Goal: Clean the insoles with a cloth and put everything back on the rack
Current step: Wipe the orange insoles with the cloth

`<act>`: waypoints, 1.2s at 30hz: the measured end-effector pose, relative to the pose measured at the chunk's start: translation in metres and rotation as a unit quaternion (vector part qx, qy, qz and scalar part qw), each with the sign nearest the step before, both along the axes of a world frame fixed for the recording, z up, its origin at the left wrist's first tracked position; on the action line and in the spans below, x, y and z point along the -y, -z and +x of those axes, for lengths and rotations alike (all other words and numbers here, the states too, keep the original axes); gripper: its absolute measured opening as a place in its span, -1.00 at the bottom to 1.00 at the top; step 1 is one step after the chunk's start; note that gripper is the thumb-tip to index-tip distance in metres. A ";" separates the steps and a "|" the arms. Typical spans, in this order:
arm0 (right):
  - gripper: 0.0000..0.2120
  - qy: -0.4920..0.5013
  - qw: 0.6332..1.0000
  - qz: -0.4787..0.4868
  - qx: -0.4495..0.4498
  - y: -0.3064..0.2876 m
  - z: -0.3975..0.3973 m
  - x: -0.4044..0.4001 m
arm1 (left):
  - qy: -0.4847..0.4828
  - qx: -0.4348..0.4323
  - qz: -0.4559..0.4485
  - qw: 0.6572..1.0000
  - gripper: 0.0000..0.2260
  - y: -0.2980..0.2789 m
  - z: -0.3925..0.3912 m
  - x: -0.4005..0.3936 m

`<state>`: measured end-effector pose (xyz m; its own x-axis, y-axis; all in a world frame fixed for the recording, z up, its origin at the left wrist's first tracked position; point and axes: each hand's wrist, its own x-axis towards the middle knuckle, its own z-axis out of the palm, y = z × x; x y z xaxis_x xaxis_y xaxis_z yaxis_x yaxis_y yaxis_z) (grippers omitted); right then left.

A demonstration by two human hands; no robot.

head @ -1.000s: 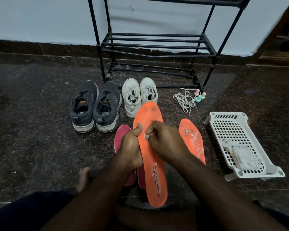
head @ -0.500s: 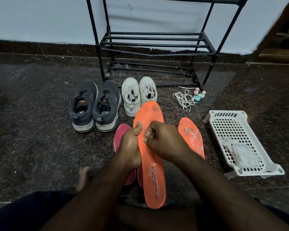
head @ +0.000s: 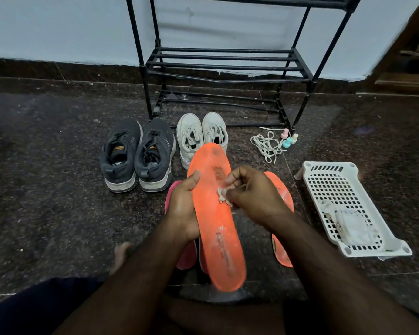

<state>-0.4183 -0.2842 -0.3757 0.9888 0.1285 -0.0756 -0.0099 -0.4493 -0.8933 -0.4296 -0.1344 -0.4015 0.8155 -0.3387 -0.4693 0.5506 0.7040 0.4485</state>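
Note:
My left hand (head: 183,206) grips the left edge of a long orange insole (head: 215,233), thumb on its upper face, holding it raised above the floor. My right hand (head: 253,195) pinches a small white cloth (head: 222,195) against the middle of that insole. A second orange insole (head: 284,194) with white marks lies on the floor behind my right wrist. Two pink insoles (head: 186,256) lie under the held one, mostly hidden. The black metal rack (head: 228,66) stands against the wall with bare shelves.
A dark grey pair of sneakers (head: 137,154) and a white pair (head: 201,134) stand in front of the rack. White laces (head: 266,145) and small pastel bottles (head: 289,139) lie right of them. A white plastic basket (head: 324,175) holding white cloths sits on the floor at the right.
My right hand has slid a little toward the insole's right side and its fingers have loosened, so the white cloth now shows. The left hand keeps its grip.

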 end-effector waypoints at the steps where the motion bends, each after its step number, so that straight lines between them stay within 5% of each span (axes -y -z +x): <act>1: -0.81 0.021 1.000 0.006 0.021 0.000 0.002 0.000 | -0.004 0.007 -0.002 1.000 -0.47 0.001 0.000 0.000; 7: -0.84 0.113 0.989 0.024 0.090 0.001 0.005 -0.002 | 0.029 0.020 -0.006 0.999 -0.52 0.006 -0.009 0.010; 12: -0.95 0.005 0.971 -0.182 0.156 0.000 0.000 -0.016 | 0.005 0.009 -0.001 1.000 -0.45 0.009 -0.008 0.009; 18: -0.82 -0.049 0.947 -0.274 0.160 0.008 -0.012 -0.022 | -0.005 -0.009 -0.009 1.000 -0.37 0.011 -0.003 0.010; 22: -0.90 -0.063 0.953 -0.269 0.122 -0.007 -0.011 -0.016 | -0.005 -0.011 0.010 1.000 -0.41 0.009 -0.002 0.009; 26: -0.84 0.021 0.969 -0.147 0.195 -0.013 -0.003 -0.013 | 0.015 -0.004 0.024 1.000 -0.52 0.004 -0.005 0.013; 30: -0.90 0.013 0.957 -0.192 0.215 -0.005 0.005 -0.014 | 0.042 -0.004 0.026 0.999 -0.59 0.001 -0.010 0.019; 36: -0.85 -0.030 0.971 -0.164 0.170 0.000 -0.004 -0.019 | 0.027 -0.007 0.021 0.999 -0.39 0.007 -0.005 0.019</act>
